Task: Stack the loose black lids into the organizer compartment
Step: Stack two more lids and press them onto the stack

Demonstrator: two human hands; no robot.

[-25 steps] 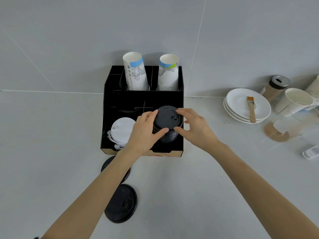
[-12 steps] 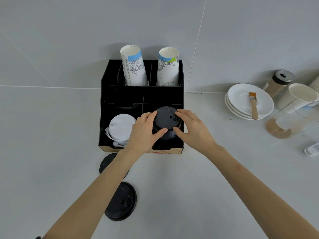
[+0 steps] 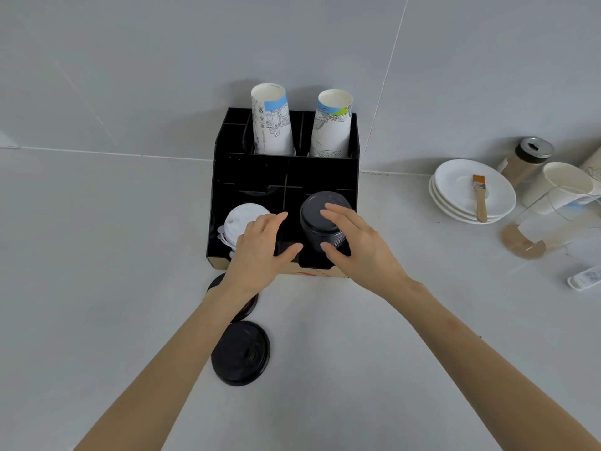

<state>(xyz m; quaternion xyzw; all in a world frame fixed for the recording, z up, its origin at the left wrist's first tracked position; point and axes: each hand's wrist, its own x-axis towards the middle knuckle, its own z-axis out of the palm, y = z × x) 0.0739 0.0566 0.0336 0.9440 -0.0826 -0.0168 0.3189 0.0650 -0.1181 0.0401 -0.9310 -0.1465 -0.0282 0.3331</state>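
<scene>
In the front right compartment of the black organizer (image 3: 221,177) stands a stack of black lids (image 3: 320,222), tilted a little toward the person. The right hand (image 3: 361,245) rests on it with the fingers (image 3: 338,214) laid over the top lid and the thumb against the lower side of the stack, a loose grasp rather than a tight one. The left hand (image 3: 260,252) is just beside the stack, fingers spread and holding nothing, its thumb reaching toward the stack without clearly touching it. White lids (image 3: 239,219) sit in the front left compartment, partly hidden behind the left hand. Two paper cups (image 3: 271,125) stand in the back compartments. On the counter near the organizer's front edge lie two loose black lids: one (image 3: 240,353) in plain view beside the left forearm, the other (image 3: 216,283) mostly covered by the left wrist. Well apart to the right is a pile of white plates (image 3: 455,196) with a brush (image 3: 479,198) on top.
</scene>
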